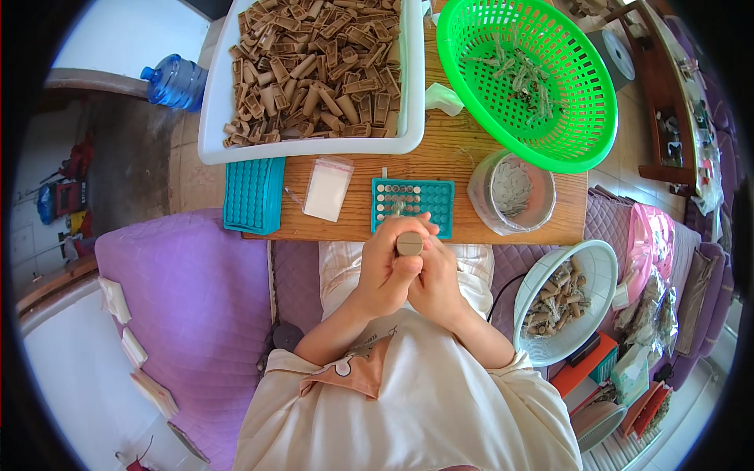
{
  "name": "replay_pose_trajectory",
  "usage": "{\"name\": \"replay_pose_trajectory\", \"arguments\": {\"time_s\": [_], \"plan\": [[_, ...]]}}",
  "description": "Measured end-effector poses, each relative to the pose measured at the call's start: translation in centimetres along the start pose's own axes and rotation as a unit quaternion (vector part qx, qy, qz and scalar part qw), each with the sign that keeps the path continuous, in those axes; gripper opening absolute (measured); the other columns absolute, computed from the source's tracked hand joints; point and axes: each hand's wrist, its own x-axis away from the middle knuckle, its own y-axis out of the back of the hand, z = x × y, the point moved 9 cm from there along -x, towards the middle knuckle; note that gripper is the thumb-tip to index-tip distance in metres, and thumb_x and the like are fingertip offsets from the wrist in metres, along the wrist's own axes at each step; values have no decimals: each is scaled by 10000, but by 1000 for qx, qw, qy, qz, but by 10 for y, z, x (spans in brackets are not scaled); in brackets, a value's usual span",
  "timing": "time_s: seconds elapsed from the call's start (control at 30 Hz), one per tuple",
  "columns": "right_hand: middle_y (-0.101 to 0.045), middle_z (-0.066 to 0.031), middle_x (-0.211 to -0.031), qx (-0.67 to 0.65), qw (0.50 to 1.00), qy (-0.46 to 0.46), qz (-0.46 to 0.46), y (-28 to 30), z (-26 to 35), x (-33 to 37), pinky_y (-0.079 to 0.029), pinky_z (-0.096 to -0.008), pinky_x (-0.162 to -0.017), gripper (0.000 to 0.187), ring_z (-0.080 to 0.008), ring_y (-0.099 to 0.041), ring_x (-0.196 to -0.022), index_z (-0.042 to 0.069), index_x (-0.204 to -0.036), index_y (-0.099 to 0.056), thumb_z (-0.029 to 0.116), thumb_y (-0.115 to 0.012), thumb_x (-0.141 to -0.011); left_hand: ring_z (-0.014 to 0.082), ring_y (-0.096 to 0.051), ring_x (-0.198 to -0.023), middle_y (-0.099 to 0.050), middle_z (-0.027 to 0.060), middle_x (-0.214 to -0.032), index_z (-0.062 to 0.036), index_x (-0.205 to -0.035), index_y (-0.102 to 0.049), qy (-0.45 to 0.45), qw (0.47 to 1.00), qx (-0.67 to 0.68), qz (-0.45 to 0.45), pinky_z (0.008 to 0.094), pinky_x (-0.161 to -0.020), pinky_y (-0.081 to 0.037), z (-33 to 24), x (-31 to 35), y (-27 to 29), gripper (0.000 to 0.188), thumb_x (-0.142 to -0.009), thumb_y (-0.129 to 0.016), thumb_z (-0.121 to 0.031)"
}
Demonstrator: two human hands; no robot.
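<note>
A brown round-ended cylinder [409, 243] with a line across its end is held up in front of my chest. Around it, my left hand [381, 275] is closed with its thumb against the near side. My right hand [436, 286] is closed against the left from the other side, its fingertips at the cylinder's far edge; part of its grip is hidden. Just beyond them lies a teal tray [444, 206] with round pockets, several holding small silvery discs [382, 198]. A small clear strand shows above the fingers.
A white tub [208, 118] of brown half-shells stands at the back left, a green basket [581, 153] of clear strands at the back right. Stacked teal trays [253, 196], a clear packet [327, 188] and a bucket [479, 192] of discs are on the table. A pale basin [603, 275] holds brown pieces.
</note>
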Motion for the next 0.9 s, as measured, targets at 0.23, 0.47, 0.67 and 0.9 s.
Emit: {"name": "replay_pose_trajectory", "arguments": {"time_s": [0.23, 0.47, 0.67, 0.9], "plan": [[-548, -161, -797, -29, 999, -8, 16, 1, -2, 8, -448, -366, -561, 144, -321, -547, -663, -4, -869, -527, 26, -541, -729, 219, -543, -803, -523, 103, -814, -12, -892, -469, -27, 999, -29, 17, 395, -831, -429, -4, 2, -8, 338, -835, -488, -345], [-544, -127, -758, -10, 994, -89, 57, 10, -12, 2, -439, -320, -570, 202, -259, -544, -666, -12, -901, -535, 61, -581, -718, 228, -499, -945, -496, 91, -925, -25, -994, -405, 114, 987, 117, -9, 372, -840, -410, 22, 11, -8, 373, -854, -460, -366], [-542, -69, -730, 55, 987, -147, -18, 87, -41, -15, -423, -247, -575, 218, -133, -522, -643, -8, -957, -552, 7, -559, -740, 116, -449, -706, -516, 83, -888, -77, -1071, -341, 81, 962, 245, -88, 228, -628, -376, 34, 13, 33, 428, -847, -435, -429], [-566, -159, -817, 372, 923, -91, 10, 135, -92, -43, -445, -373, -631, 161, -319, -553, -716, 3, -860, -561, -14, -539, -701, 86, -378, -706, -438, 40, -833, -24, -1145, -366, 130, 978, 160, -30, 217, -663, -336, 33, 19, 28, 455, -878, -390, -391]]}}
